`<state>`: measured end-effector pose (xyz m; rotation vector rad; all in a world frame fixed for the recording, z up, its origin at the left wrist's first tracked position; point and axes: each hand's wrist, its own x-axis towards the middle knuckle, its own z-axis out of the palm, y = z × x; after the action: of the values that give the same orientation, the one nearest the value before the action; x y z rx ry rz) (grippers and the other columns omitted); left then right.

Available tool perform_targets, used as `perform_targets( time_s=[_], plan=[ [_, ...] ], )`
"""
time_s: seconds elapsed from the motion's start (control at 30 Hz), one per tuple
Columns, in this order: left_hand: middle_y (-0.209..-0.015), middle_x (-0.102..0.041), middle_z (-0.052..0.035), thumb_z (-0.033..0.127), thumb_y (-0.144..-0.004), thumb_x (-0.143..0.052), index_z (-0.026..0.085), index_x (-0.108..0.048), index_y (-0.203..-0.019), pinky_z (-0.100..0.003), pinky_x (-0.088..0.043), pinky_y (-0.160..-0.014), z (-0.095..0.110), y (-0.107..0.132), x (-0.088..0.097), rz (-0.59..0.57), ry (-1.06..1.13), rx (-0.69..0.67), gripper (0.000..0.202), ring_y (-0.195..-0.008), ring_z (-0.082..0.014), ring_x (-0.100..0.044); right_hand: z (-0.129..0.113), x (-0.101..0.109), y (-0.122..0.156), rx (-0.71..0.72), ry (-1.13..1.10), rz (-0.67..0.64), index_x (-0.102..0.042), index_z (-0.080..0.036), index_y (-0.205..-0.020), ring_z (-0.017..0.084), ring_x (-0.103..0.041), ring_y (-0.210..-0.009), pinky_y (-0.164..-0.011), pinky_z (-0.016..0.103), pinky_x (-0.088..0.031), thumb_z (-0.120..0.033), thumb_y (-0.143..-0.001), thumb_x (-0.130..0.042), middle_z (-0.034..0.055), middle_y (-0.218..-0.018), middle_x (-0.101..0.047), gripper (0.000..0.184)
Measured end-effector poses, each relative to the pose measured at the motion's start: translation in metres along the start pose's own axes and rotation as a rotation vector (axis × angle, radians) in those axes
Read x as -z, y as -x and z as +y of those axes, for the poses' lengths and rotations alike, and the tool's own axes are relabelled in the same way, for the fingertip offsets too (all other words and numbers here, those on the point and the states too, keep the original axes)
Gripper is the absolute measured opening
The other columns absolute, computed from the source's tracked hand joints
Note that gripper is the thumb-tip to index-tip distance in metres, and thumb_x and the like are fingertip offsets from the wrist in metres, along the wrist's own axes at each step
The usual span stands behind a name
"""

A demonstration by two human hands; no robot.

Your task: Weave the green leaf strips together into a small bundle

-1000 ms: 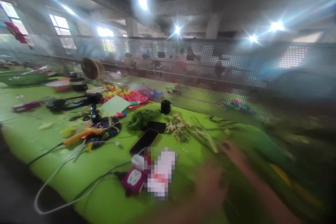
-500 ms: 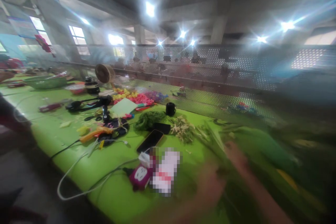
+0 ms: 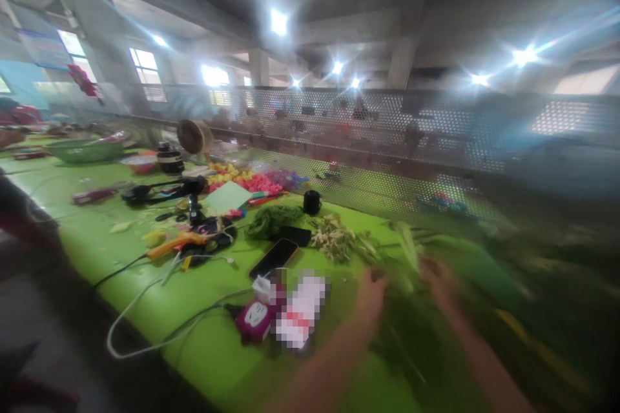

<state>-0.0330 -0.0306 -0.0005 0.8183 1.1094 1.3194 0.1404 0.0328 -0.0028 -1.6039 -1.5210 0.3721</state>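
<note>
My left hand (image 3: pixel 372 292) is over the green table, just right of the blurred-out pink and white item. Its fingers look curled together, and what they hold, if anything, is lost in blur. Farther right, my right hand (image 3: pixel 437 279) has its fingers closed at the lower end of a pale green leaf-like strip (image 3: pixel 409 248). Motion blurs the fingertips. Beyond my left hand lies a pile of cream and pale green leafy pieces (image 3: pixel 334 239). Dark green, blurred material (image 3: pixel 489 271) spreads beside my right forearm.
Two dark phones (image 3: pixel 274 259) lie by a purple box (image 3: pixel 254 319) with cables. An orange glue gun (image 3: pixel 177 245), green netting (image 3: pixel 272 221) and a black cup (image 3: pixel 312 202) stand farther off. Yellow and pink pieces (image 3: pixel 256 182) lie before a perforated screen (image 3: pixel 368 161).
My left hand has moved up and away from me, toward the leafy pile. My right hand has shifted slightly right, and the pale strip beside it stands more upright.
</note>
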Motion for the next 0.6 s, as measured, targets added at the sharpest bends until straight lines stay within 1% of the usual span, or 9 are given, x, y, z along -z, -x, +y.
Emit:
perform_targets(
  time_s=[0.1,0.2,0.27,0.37,0.43,0.53,0.6],
  plan=[
    [-0.083,-0.061,-0.003,0.015,-0.07,-0.054,0.015,-0.056,-0.093,-0.025,-0.042,-0.07,-0.005,-0.004,0.01,0.037,-0.009,-0.015,0.023,-0.075,-0.0139,-0.055,0.0,-0.005,0.0,-0.017,0.013,-0.027,-0.067,-0.019,-0.096,0.02,-0.064,-0.069,-0.062,0.029,-0.044,-0.044,-0.075,-0.046,0.0063,-0.078,-0.072,0.039],
    [-0.077,-0.057,-0.001,0.017,-0.07,-0.055,0.015,-0.055,-0.092,-0.025,-0.039,-0.064,-0.004,-0.007,0.016,0.06,-0.031,-0.003,0.022,-0.069,-0.0133,-0.054,0.002,-0.009,0.006,-0.042,0.048,-0.057,-0.067,-0.023,-0.081,0.019,-0.063,-0.068,-0.062,0.028,-0.043,-0.043,-0.071,-0.053,0.0035,-0.074,-0.072,0.026],
    [-0.077,-0.057,-0.001,0.017,-0.07,-0.055,0.015,-0.055,-0.092,-0.025,-0.039,-0.064,-0.001,-0.007,0.017,0.057,-0.032,-0.004,0.023,-0.068,-0.0131,-0.053,0.005,-0.009,0.012,-0.057,0.075,-0.08,-0.065,-0.025,-0.067,0.018,-0.062,-0.064,-0.059,0.027,-0.041,-0.041,-0.066,-0.06,0.0021,-0.068,-0.07,0.017],
    [-0.078,-0.059,-0.0017,0.018,-0.071,-0.056,0.015,-0.056,-0.094,-0.024,-0.039,-0.066,0.002,-0.006,0.016,0.038,-0.027,-0.015,0.023,-0.069,-0.0126,-0.053,0.005,-0.006,0.016,-0.074,0.105,-0.098,-0.058,-0.025,-0.054,0.017,-0.059,-0.057,-0.055,0.027,-0.039,-0.038,-0.061,-0.064,0.0009,-0.059,-0.066,0.016],
    [-0.079,-0.06,-0.0023,0.019,-0.071,-0.056,0.015,-0.057,-0.095,-0.024,-0.039,-0.067,0.003,-0.004,0.015,0.023,-0.02,-0.015,0.024,-0.07,-0.0126,-0.053,0.001,0.001,0.015,-0.083,0.113,-0.086,-0.057,-0.025,-0.054,0.018,-0.058,-0.055,-0.054,0.028,-0.038,-0.039,-0.063,-0.062,0.0008,-0.057,-0.065,0.017],
    [-0.083,-0.062,-0.0041,0.023,-0.072,-0.058,0.014,-0.059,-0.093,-0.025,-0.039,-0.067,0.005,0.002,0.013,-0.018,-0.034,0.002,0.023,-0.072,-0.0138,-0.054,-0.012,0.015,0.013,-0.08,0.099,-0.049,-0.06,-0.024,-0.068,0.019,-0.059,-0.057,-0.055,0.029,-0.039,-0.045,-0.069,-0.055,0.0023,-0.063,-0.067,0.022],
    [-0.084,-0.063,-0.0053,0.027,-0.072,-0.059,0.014,-0.06,-0.09,-0.026,-0.039,-0.068,0.007,0.006,0.01,-0.077,-0.047,0.016,0.022,-0.073,-0.015,-0.056,-0.024,0.024,0.019,-0.076,0.078,-0.031,-0.06,-0.022,-0.075,0.02,-0.061,-0.06,-0.055,0.029,-0.042,-0.048,-0.07,-0.051,0.0036,-0.068,-0.069,0.028]
  ],
)
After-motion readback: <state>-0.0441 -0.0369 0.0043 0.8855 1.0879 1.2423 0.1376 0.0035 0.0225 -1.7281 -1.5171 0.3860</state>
